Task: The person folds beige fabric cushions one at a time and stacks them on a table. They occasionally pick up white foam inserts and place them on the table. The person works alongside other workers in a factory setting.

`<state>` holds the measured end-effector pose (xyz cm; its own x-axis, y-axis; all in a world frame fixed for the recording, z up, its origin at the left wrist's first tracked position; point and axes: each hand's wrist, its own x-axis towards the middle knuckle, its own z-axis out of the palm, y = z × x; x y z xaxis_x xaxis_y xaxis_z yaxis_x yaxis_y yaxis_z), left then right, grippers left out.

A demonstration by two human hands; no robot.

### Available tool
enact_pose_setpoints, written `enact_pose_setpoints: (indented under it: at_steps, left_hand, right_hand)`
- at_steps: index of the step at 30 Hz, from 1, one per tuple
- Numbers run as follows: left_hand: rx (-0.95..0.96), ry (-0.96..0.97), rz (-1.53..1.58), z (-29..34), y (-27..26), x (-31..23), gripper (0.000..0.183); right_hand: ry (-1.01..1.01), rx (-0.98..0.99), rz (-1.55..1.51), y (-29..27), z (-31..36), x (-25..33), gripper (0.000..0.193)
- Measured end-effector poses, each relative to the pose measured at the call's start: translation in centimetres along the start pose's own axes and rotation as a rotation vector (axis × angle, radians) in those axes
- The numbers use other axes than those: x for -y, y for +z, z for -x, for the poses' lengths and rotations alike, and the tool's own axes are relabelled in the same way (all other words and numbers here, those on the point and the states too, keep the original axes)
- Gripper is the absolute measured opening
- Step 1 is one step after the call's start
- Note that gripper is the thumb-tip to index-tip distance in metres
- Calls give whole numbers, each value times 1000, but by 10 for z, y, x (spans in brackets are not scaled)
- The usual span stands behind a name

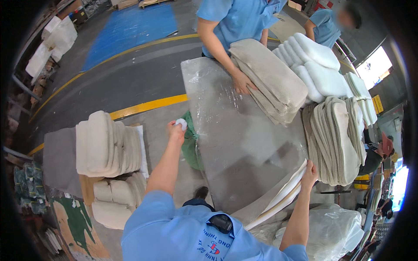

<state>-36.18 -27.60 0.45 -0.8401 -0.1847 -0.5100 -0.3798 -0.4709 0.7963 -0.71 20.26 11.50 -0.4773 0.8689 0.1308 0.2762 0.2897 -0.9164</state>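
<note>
My left hand is closed around a small white rounded wad whose kind I cannot make out. It is held over the table's left edge, beside a green bag that hangs there. On the right, my right hand grips the far corner of a few layered beige and white padded sheets. These sheets slant along the near right side of the grey plastic-covered table. Across from me, a co-worker's hand rests on a stack of beige folded padding.
More beige padding stands in a stack on the right, with white padding behind it. To my left are further beige stacks. A clear plastic bag sits at the lower right. Another person is at the back right.
</note>
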Motion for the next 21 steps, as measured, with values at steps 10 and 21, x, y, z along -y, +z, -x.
enact_pose_setpoints:
  at_steps: [10, 21]
  left_hand:
    - [597, -447, -791, 34, 51, 17, 37]
    - [-97, 809, -1571, 53, 27, -43, 37]
  right_hand:
    - [189, -234, 52, -51, 24, -24, 39]
    - [136, -353, -182, -67, 49, -29, 59]
